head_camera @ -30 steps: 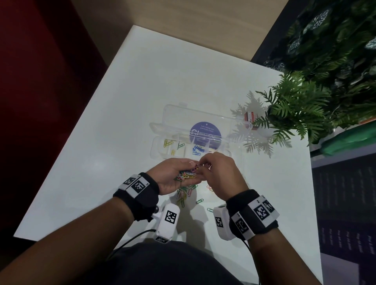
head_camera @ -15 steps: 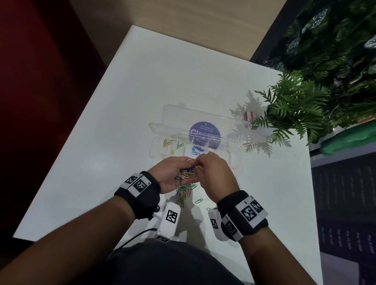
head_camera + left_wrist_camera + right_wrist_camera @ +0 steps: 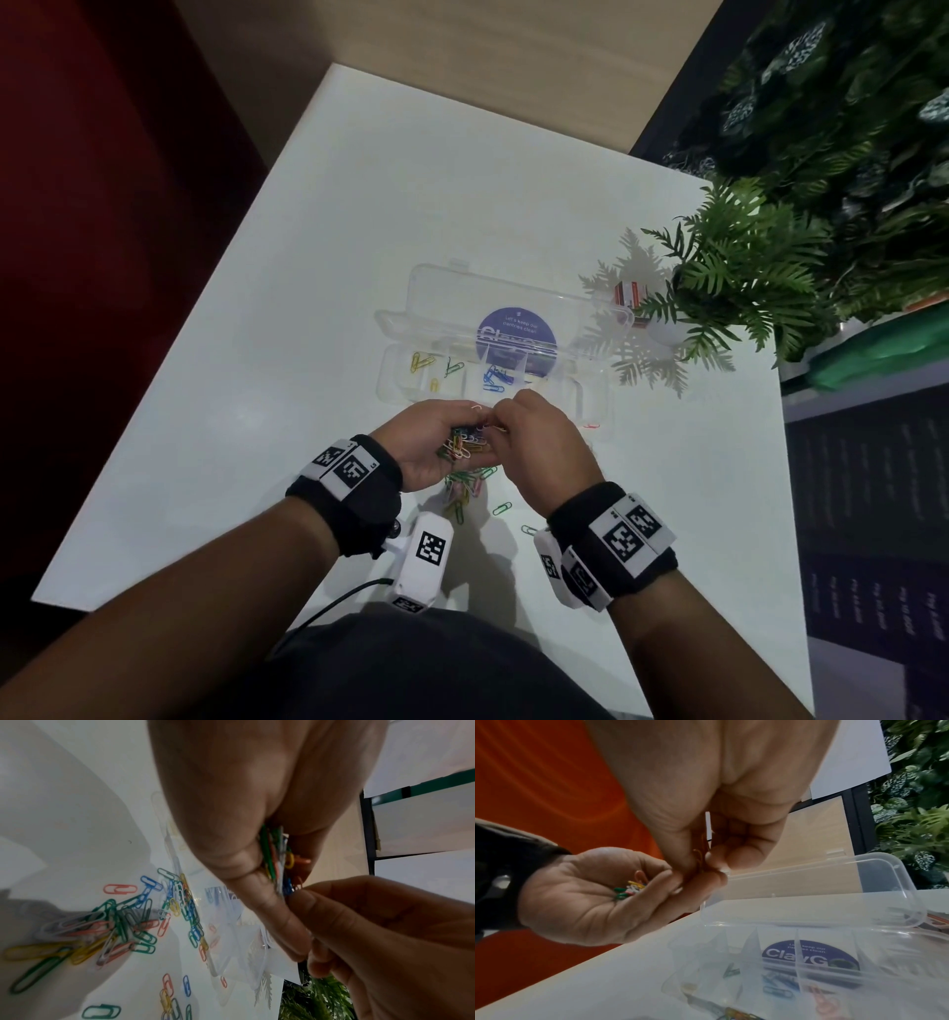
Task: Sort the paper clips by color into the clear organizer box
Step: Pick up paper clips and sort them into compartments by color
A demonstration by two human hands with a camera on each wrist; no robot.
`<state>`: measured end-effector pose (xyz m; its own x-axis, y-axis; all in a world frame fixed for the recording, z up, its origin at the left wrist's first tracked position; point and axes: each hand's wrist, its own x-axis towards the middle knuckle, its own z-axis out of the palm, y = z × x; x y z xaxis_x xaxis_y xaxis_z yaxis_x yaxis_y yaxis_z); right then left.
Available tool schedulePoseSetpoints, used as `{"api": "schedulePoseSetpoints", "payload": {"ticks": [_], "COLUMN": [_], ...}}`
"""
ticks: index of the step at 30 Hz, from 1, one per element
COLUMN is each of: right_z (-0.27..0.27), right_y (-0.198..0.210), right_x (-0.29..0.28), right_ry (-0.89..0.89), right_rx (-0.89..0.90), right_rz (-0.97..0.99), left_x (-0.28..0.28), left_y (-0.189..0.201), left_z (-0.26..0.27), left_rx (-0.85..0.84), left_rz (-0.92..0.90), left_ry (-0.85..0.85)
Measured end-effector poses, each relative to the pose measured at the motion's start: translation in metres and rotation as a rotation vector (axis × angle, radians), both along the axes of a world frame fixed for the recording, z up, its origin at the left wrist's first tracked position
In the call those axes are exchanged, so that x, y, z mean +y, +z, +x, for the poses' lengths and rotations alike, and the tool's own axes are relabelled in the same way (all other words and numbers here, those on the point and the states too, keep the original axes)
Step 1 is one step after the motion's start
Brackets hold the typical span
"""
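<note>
My left hand (image 3: 441, 442) is cupped palm-up and holds a bunch of mixed-colour paper clips (image 3: 464, 443) just in front of the clear organizer box (image 3: 395, 383). My right hand (image 3: 518, 429) meets it from the right, and its thumb and fingertips (image 3: 714, 860) pinch an orange-red clip (image 3: 700, 856) at the edge of the bunch (image 3: 279, 860). The box lies open with its lid (image 3: 462, 293) flat behind it. Its compartments hold yellow clips (image 3: 421, 362), a green clip (image 3: 454, 367) and blue clips (image 3: 494, 379). More loose clips (image 3: 115, 925) lie on the table under my hands.
The white table (image 3: 359, 231) carries a potted fern (image 3: 739, 277) at the right, close to the box's end, with a small red and white item (image 3: 629, 294) beside it. A single red clip (image 3: 591, 426) lies right of the box. The table's left edge drops off by a dark red wall.
My right hand has shifted slightly left and closer onto the bunch in my left palm. The left hand and the box have stayed in place.
</note>
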<state>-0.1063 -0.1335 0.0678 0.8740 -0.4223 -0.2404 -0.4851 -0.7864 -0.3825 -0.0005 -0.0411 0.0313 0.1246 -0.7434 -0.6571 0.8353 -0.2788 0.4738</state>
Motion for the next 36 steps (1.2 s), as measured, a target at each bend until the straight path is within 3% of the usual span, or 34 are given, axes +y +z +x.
{"api": "schedulePoseSetpoints", "payload": {"ticks": [3,9,17,23,29,36], "right_z": [-0.002,-0.005,-0.011,-0.007,0.009,0.006], "right_y": [0.000,-0.002,0.001,-0.022,-0.038,-0.046], "right_x": [0.000,-0.001,-0.019,-0.062,-0.085,-0.095], "right_ry": [0.016,-0.121,-0.469,-0.634,-0.642,-0.702], "right_rx": [-0.080,-0.196,-0.268,-0.188,-0.014,-0.096], "right_rz": [0.019,0.106,0.531,0.364,0.226,0.369], "left_x": [0.001,0.000,-0.001,0.001,0.003,0.004], "left_y": [0.000,0.002,-0.004,-0.004,-0.005,-0.009], "left_z": [0.001,0.004,0.006,0.007,0.009,0.013], "left_rx": [0.040,0.081,0.045,0.049,0.044,0.036], "left_rz": [-0.013,-0.036,0.030,0.061,0.084,0.093], "left_ry": [0.024,0.037,0.069,0.094,0.108,0.120]}}
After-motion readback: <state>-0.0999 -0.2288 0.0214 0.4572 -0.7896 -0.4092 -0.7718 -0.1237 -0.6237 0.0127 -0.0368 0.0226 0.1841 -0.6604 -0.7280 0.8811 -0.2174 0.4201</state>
